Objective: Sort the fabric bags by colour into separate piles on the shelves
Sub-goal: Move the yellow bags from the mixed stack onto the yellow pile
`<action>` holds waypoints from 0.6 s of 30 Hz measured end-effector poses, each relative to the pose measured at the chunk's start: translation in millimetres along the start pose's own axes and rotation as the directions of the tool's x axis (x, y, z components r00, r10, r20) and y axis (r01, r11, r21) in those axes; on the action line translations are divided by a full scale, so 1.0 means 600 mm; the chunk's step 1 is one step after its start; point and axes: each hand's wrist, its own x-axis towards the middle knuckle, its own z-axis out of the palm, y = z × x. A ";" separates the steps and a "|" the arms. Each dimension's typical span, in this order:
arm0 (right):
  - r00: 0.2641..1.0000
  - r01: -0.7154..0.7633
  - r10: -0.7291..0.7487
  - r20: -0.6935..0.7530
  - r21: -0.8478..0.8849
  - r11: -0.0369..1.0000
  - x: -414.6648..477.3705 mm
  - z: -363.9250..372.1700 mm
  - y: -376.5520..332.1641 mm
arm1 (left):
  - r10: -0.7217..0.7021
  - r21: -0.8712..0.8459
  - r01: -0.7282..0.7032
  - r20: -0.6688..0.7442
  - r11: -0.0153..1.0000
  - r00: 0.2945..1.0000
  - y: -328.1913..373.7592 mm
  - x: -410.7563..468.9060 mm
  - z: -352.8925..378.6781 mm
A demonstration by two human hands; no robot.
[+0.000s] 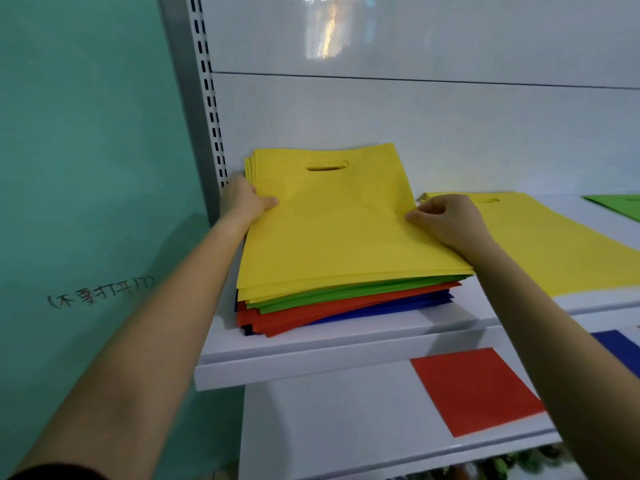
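Left hand (244,202) grips the stack (346,299) at left; right hand (446,220) pinches the top yellow bag (329,220) at right

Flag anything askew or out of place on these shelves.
Mixed stack on the upper shelf is fanned, not squared: red layers and blue layers jut out at the front-left corner from under the top yellow bag. No damage or spills visible.

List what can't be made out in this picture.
Head view:
- Stack: number of bags per colour; upper bags cover the lower ones.
- Blue bag: mostly behind the right arm.
- Green bag: cut off by the right edge.
- Dark things at the bottom edge: blurred and dim.
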 end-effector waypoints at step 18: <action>0.991 0.133 -0.131 0.022 -0.179 0.975 -0.055 -0.015 -0.080 | 0.048 -0.113 -0.052 -0.037 0.992 0.998 -0.022 0.010 -0.027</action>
